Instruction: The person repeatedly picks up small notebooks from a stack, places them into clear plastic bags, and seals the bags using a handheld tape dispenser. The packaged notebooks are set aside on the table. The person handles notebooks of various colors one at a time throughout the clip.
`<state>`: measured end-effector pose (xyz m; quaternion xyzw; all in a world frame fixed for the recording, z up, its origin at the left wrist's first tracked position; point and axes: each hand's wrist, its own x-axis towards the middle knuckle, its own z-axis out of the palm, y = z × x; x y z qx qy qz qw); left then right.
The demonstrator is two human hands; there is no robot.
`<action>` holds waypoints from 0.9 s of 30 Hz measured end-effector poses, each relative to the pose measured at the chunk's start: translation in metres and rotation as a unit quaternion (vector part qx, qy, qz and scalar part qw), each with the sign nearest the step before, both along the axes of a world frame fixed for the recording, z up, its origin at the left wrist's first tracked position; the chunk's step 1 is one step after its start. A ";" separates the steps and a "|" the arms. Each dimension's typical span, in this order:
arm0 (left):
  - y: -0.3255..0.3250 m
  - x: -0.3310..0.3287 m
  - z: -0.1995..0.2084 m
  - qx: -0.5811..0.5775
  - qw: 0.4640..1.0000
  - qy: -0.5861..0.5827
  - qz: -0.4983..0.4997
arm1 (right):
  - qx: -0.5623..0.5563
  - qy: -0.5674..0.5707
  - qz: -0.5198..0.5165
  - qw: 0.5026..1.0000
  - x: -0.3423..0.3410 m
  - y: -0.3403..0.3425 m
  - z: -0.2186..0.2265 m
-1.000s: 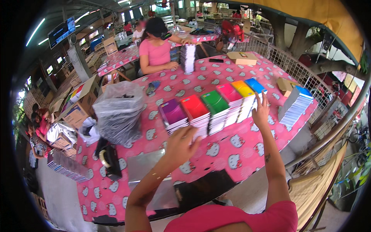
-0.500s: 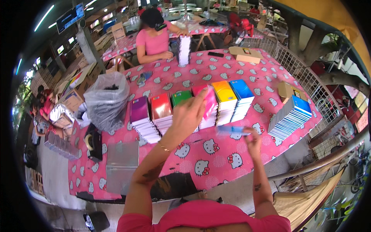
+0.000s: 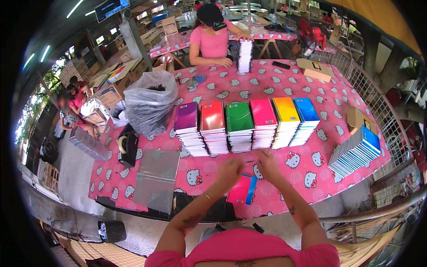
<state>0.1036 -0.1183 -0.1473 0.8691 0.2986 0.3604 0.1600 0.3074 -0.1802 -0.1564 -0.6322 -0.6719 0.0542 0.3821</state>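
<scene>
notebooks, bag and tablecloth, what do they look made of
Notebooks: probably glossy coated card covers, given the glare on the red cover; the white edges look like paper.
Bag: thin, crinkled plastic, as dark contents show through.
Tablecloth: perhaps smooth printed vinyl, from its faint sheen; coated fabric is possible.
</scene>
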 end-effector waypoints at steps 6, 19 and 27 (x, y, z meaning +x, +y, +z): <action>0.090 -0.038 0.107 0.348 0.929 0.086 0.095 | 0.153 -0.199 -0.001 0.968 -0.009 0.072 0.084; -0.016 -0.011 0.039 -0.146 0.908 0.387 -0.075 | -0.063 0.106 0.021 0.992 -0.043 -0.079 -0.077; 0.032 0.053 0.115 0.264 0.959 0.055 0.081 | 0.093 -0.236 -0.195 0.947 0.101 0.026 0.091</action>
